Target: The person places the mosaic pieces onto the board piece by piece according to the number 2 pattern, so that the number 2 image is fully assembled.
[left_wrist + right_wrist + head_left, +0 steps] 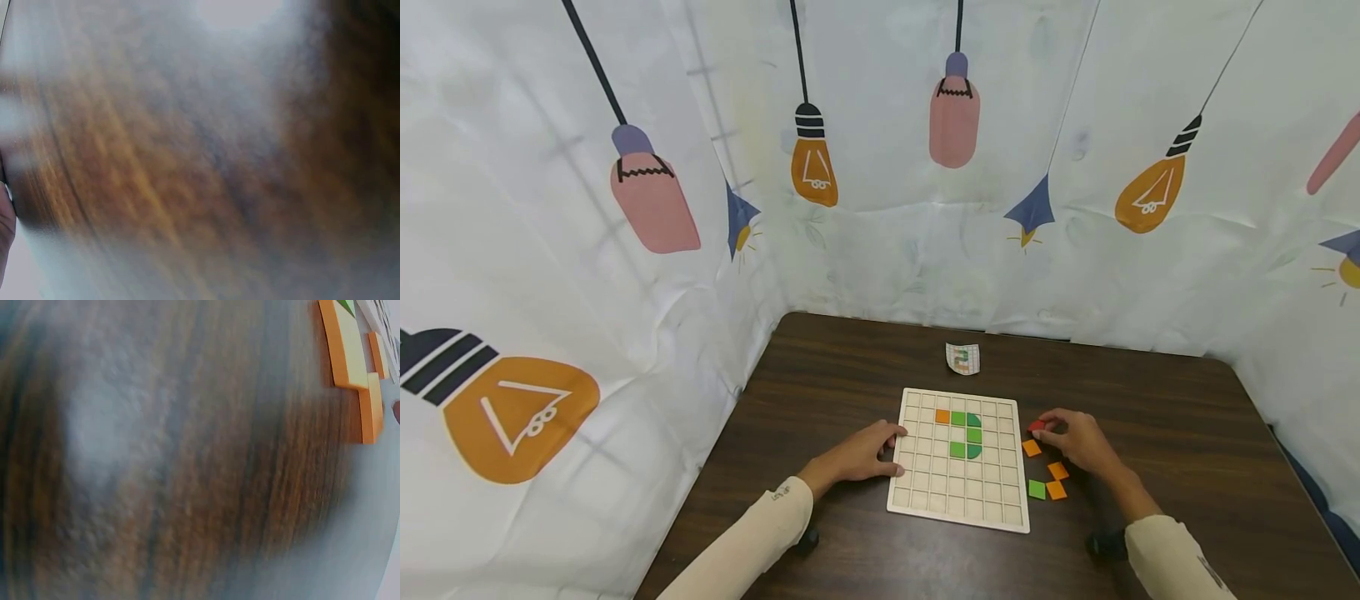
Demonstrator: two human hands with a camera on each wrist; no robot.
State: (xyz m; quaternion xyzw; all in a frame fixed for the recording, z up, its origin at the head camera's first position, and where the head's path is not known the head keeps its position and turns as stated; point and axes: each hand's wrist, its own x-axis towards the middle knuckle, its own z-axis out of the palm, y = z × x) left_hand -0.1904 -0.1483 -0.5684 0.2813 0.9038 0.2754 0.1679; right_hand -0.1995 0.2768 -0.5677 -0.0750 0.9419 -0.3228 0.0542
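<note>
A pale gridded board [925,500] lies on the dark table, with an orange square tile [942,416], green square tiles [957,450] and darker green rounded tiles [973,451] in its cells. At the board's left edge, my left hand [872,450] touches the rim with fingertips and thumb spread apart. Just beyond the right edge, my right hand [1078,442] pinches a small red tile [1037,425] at its fingertips. Below that hand lie several loose orange tiles [1032,448] and a green tile [1037,489]. The left wrist view shows mostly blurred tabletop.
Behind the board lies a small card [962,359] printed with a coloured grid pattern. The brown table [842,358] meets a white curtain [880,267] patterned with lamps at the back and left. In the right wrist view, orange tiles [345,344] sit near the upper right corner.
</note>
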